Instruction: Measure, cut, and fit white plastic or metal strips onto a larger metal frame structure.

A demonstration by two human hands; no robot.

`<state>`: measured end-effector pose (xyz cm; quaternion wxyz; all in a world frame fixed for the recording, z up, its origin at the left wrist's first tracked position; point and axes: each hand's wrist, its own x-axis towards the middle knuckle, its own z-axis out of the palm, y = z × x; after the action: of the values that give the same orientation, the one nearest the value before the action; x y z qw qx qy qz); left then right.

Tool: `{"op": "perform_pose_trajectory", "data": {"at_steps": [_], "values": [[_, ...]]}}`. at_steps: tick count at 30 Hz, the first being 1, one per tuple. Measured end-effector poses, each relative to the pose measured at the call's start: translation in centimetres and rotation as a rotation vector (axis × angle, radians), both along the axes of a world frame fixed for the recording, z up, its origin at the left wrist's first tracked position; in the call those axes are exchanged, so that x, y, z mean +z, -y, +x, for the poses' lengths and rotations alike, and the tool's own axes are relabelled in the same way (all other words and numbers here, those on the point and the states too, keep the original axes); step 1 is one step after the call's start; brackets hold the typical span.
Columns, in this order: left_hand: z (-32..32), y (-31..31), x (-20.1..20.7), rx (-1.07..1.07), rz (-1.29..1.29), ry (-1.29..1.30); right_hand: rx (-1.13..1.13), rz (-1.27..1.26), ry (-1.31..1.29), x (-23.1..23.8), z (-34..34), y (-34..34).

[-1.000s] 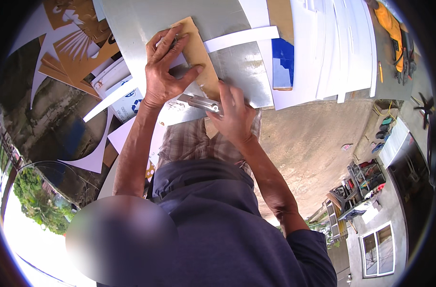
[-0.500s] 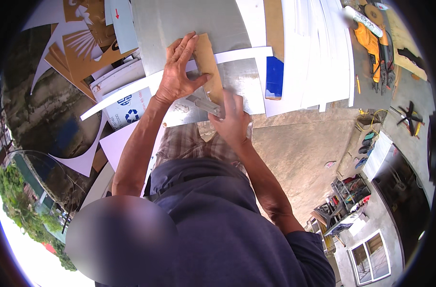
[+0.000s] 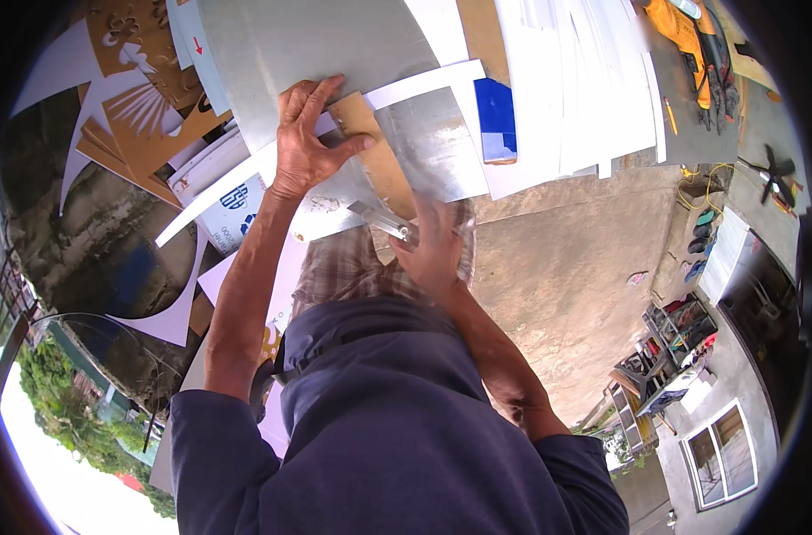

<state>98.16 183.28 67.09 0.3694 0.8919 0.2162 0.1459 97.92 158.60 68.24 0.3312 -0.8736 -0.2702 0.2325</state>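
My left hand [image 3: 309, 138] reaches over a narrow brown board strip [image 3: 379, 160], fingers spread, the thumb on the strip and the fingertips by its far end. A long, slightly curved white strip [image 3: 214, 201] runs crosswise there, partly hidden by that hand and the board. Close to my body, my right hand [image 3: 434, 250] is closed around a flat silver metal tool [image 3: 381, 219], which looks like a utility knife. The tool's end points left beside the near end of the brown strip. Part of the tool is hidden by my fingers. Beneath lies a grey metal sheet [image 3: 321, 45].
A blue block [image 3: 495, 116] lies right of the hands, against white sheets [image 3: 571, 98]. An orange power tool [image 3: 678, 40] and a pencil [image 3: 670, 116] are farther right. At left are brown and white cut-out offcuts [image 3: 138, 107]. Bare ground [image 3: 548, 267] lies below the work surface.
The brown strip has come nearer my body and tilts more, its far end now about level with the white strip. My left hand stays over it; my right hand keeps the tool. The view has shifted.
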Motion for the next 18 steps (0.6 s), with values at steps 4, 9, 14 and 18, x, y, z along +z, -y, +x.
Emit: {"op": "perform_pose_trajectory", "data": {"at_steps": [4, 9, 14, 18], "values": [[0.0, -0.2, -0.3, -0.048, 0.123, 0.019, -0.027, 0.012, -0.030, 0.2, -0.6, 0.4], [-0.2, -0.1, -0.8, -0.044, 0.113, 0.035, 0.030, 0.046, 0.170, 0.3, -0.2, 0.0], [-0.3, -0.1, -0.8, -0.041, 0.108, 0.035, -0.011, 0.025, 0.011, 0.6, -0.4, 0.1], [-0.2, -0.1, -1.0, -0.053, 0.128, 0.044, -0.010, 0.034, 0.031, 0.4, -0.4, 0.1]]}}
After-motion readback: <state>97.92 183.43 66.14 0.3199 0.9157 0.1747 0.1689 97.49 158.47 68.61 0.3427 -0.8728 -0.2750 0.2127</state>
